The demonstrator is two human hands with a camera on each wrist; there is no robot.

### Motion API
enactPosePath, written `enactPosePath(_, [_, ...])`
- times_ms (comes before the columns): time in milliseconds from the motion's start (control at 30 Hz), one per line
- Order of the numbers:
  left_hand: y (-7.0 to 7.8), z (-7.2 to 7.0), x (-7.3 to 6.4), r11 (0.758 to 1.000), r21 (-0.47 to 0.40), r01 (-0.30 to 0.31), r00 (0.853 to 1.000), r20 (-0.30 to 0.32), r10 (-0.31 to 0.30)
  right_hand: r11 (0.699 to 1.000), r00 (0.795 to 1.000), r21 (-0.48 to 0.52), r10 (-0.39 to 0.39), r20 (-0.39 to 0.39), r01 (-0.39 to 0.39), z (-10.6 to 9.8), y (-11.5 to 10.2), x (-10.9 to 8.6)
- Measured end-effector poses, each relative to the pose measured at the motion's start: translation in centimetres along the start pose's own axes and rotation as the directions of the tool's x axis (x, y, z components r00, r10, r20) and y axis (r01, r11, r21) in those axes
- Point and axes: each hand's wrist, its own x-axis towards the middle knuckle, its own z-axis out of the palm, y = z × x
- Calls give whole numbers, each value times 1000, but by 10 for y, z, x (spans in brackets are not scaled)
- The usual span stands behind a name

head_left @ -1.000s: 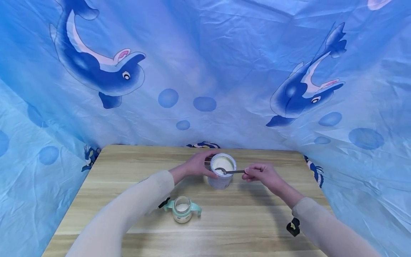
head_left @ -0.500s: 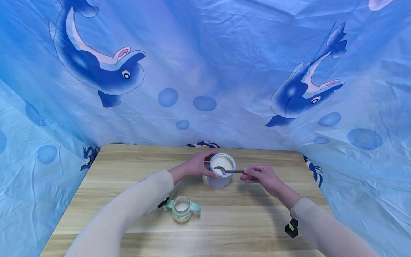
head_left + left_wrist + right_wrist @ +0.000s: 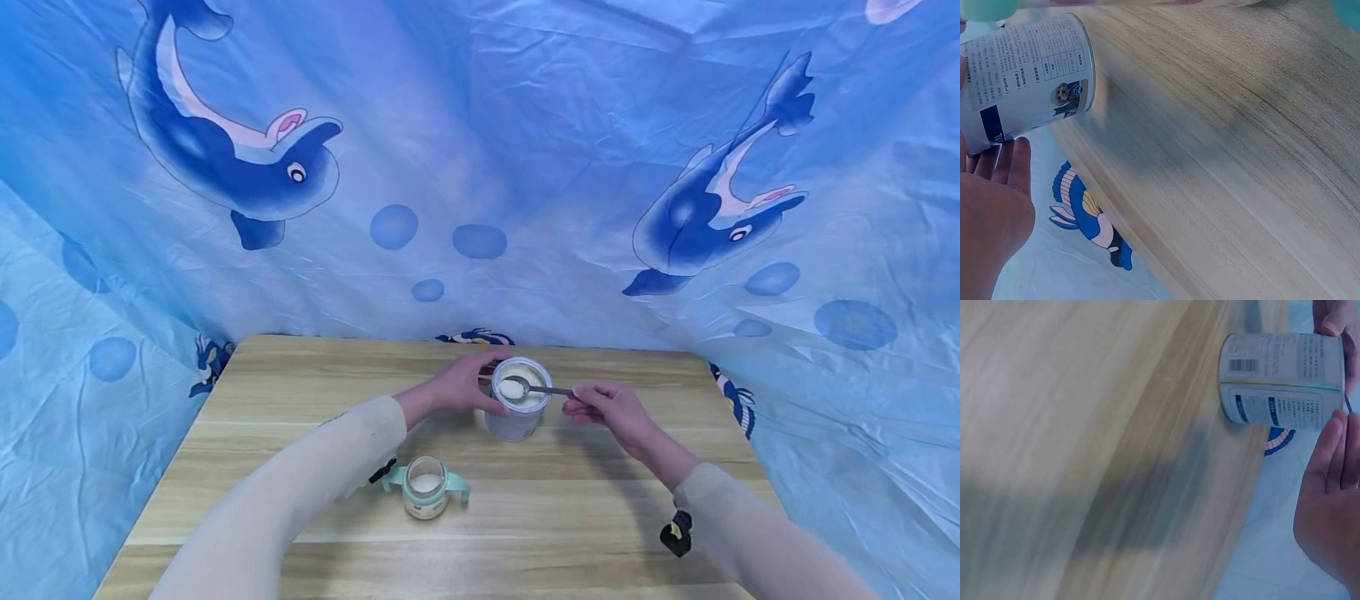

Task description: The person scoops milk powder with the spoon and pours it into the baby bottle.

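In the head view an open can (image 3: pixel 512 427) of pale powder stands upright toward the table's far edge. My left hand (image 3: pixel 457 385) grips its left side near the rim, thumb in front and fingers behind. My right hand (image 3: pixel 613 412) pinches the handle of a metal spoon (image 3: pixel 553 390) from the right. White powder heaps in the spoon's bowl, which is over the can's mouth. Printed text and tables cover the can (image 3: pixel 1029 78) in the left wrist view. The right wrist view shows the can's barcode side, with the spoon mostly hidden.
A small clear bottle (image 3: pixel 425 502) with mint-green handles stands uncapped nearer the front, by the left sleeve, with whitish contents inside. The wooden table (image 3: pixel 570 525) meets a blue dolphin-print sheet (image 3: pixel 540 275) at its back and sides.
The spoon's bowl has come up from the powder inside the can and now carries a heap of it. My left hand and the can have stayed in place.
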Motion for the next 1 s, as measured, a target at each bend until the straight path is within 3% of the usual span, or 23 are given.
enactPosePath(133, [2,-1,0,1000,16,7,1000,3,-7,994,995,-96,-58,-76,51,4,-7,0])
enactPosePath(300, [3,-1,-1,999,29,17,1000,2,-17,962,983,-253,-138,-119,104,9,-10,1])
enactPosePath(400, [3,-1,0,1000,24,20,1000,4,-20,932,978,-339,-177,-106,132,9,-8,1])
enactPosePath(567, [2,0,0,1000,-22,19,1000,11,-19,899,975,-398,-216,-42,182,10,-6,-2])
enactPosePath(767, [2,1,1,999,-42,24,1000,12,-23,919,981,-350,-193,2,181,14,-6,-7])
enactPosePath(1000, [1,1,1,1000,-11,21,1000,1,-21,981,998,-185,-64,5,64,14,-3,-10])
